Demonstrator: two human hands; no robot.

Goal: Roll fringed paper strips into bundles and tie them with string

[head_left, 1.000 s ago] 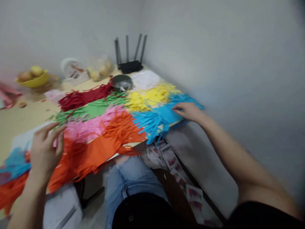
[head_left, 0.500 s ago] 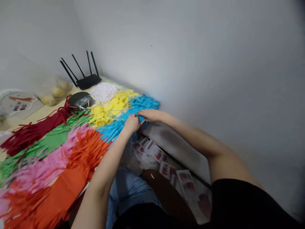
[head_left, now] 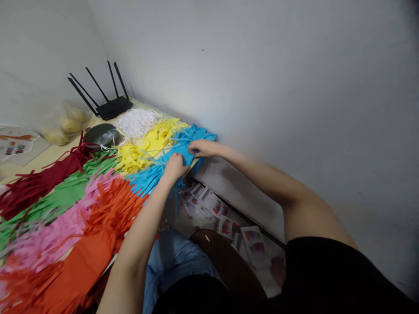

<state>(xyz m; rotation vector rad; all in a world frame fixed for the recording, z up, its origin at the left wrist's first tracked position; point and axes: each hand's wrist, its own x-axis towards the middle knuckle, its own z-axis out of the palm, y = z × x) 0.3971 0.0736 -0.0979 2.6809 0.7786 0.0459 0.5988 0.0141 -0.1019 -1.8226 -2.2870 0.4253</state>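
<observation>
Blue thing: a bright blue soft, flat piece, maybe cloth or paper, smooth in the middle with cut strips at both ends (head_left: 180,151); it lies on the pale yellow table (head_left: 56,152), just beside the yellow piece, on its right and nearer the person.
Yellow thing: a bright yellow piece cut into strips the same way (head_left: 157,140); every place here is told from it.
Long way of the blue: it runs side by side with the yellow piece, from the near left, by the yellow's left strips, to the far right, by the wall.
Left hand: the left hand (head_left: 176,165) is on the person's side of the yellow piece, at the blue's near edge. Its fingers are curled in; I cannot tell if they pinch.
Right hand: the right hand (head_left: 203,148) is to the right of the yellow piece, bent over the blue's smooth middle. Its fingers are close together; their tips are hard to see.
Which is nearer: both are at the blue, the left by its near-left strips, the right by its far-right strips.
</observation>
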